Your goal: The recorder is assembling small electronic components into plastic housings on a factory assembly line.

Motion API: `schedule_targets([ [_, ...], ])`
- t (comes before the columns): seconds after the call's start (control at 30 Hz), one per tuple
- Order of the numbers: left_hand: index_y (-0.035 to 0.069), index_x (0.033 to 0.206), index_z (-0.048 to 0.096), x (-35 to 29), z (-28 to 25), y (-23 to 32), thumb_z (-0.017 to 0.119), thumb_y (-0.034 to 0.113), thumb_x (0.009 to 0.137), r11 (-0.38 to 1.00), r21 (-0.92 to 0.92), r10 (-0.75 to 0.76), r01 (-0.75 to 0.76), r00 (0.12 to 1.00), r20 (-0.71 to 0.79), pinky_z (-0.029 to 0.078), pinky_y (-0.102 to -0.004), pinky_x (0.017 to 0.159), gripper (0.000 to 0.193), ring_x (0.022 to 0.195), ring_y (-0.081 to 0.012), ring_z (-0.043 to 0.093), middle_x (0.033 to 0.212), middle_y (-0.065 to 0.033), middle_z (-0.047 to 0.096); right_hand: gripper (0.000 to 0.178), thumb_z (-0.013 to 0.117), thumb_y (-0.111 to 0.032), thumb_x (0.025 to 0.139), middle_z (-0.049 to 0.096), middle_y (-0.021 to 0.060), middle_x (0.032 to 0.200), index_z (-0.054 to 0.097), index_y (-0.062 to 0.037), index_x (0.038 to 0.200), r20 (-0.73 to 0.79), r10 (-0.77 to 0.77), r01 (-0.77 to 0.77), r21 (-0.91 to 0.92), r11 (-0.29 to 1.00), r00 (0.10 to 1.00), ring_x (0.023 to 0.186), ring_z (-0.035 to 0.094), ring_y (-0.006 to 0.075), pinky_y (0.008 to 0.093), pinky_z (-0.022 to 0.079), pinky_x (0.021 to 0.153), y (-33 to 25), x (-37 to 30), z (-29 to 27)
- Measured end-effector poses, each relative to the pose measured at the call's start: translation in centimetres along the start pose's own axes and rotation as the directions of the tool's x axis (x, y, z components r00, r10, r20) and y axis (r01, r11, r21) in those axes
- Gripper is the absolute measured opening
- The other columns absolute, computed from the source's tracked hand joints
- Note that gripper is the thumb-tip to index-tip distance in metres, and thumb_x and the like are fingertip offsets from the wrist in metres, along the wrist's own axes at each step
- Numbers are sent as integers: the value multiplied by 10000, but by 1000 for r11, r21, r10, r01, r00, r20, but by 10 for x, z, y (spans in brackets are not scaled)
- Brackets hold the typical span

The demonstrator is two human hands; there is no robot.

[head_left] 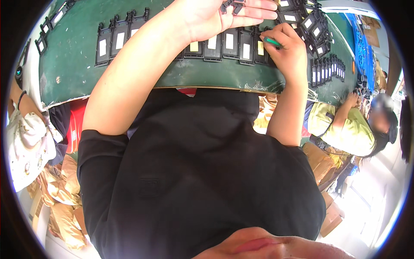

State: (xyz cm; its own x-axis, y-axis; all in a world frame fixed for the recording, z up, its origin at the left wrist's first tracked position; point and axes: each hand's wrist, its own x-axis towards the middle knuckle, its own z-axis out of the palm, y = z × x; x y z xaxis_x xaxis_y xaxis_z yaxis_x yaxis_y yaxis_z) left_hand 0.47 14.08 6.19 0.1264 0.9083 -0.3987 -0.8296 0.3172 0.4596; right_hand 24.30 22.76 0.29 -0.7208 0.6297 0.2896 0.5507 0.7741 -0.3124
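Toward twelve o'clock, left hand (pixel 211 16): opened flat, palm up, carrying small black parts (pixel 233 7), probably to keep loose pieces together.
Between one and two, right hand (pixel 288 52): curled around green tool (pixel 272 42), seemingly for fine control.
Black panels (pixel 230 52): lined up near twelve on green table (pixel 224 75), likely for easy reach; flat, rectangular, pale-labelled.

The open left hand (pixel 220 18) bears small black parts (pixel 236 8); right hand (pixel 288 56) grips something green (pixel 273 42).
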Motion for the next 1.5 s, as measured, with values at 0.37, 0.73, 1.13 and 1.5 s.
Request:
schedule_targets([
  [0.37, -133, 1322, 498, 11, -10, -5, 331, 148, 1048, 998, 44, 35, -39, 996, 83, 492, -488, 1125, 426, 1279, -415, 610, 1351, -307, 605, 281, 756, -132, 772, 648, 19, 886, 814, -141, 1046, 93, 5, 2, -76, 997, 996, 757, 676, 237, 359, 550, 693, -9, -5, -5],
  [0.73, -139, 1320, 508, 7, -3, -2, 350, 163, 1047, 996, -41, -80, 81, 997, 23, 471, -511, 1135, 437, 1308, -417, 587, 1387, -324, 576, 265, 764, -76, 773, 659, 20, 847, 807, -110, 1031, -6, -29, 29, -20, 999, 1000, 704, 673, 216, 324, 545, 660, -5, -11, -4],
  [1.13, -78, 1251, 596, 38, -47, -30, 375, 183, 1074, 996, 84, -52, 30, 963, 263, 538, -424, 987, 385, 1093, -289, 664, 1202, -194, 671, 231, 797, 42, 780, 740, 59, 955, 767, -54, 988, -369, -181, 246, 136, 960, 912, 791, 694, 178, 267, 543, 692, -83, 16, -1],
  [1.5, 13, 1156, 663, 38, -35, -45, 448, 182, 1068, 984, 150, -118, 93, 979, 168, 538, -385, 928, 287, 1002, -208, 668, 1093, -100, 692, 242, 738, 46, 764, 734, 67, 928, 751, -37, 991, -89, -35, 43, 91, 995, 995, 809, 707, 224, 311, 553, 726, -90, 18, -17],
])
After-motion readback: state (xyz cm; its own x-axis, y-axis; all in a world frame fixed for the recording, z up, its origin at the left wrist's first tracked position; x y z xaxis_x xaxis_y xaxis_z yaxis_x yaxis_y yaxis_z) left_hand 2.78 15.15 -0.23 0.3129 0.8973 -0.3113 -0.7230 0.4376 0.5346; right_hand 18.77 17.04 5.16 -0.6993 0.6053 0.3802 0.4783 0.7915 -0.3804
